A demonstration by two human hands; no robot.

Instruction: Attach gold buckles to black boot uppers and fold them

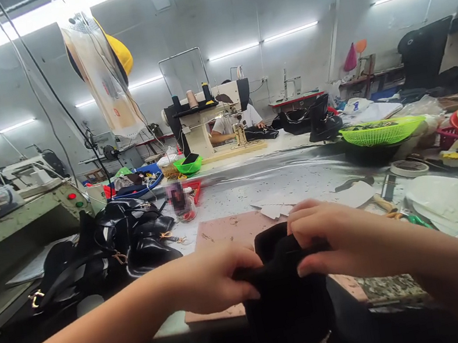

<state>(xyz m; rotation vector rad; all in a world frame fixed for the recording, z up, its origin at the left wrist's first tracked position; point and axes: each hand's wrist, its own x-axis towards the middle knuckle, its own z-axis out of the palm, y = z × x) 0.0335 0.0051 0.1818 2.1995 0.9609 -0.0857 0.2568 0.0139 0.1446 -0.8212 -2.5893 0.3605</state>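
Black bag [286, 297], top edge pinched between my left hand [212, 278] and right hand [339, 241] over the near pink board [226, 231]; I judge working that edge wants even tension.

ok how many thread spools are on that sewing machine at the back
3, standing in a row on top of the sewing machine: a black spool on the left, a tan spool in the middle, a dark spool on the right. Others may be hidden.

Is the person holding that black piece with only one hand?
No, both the left hand and the right hand grip the black piece.
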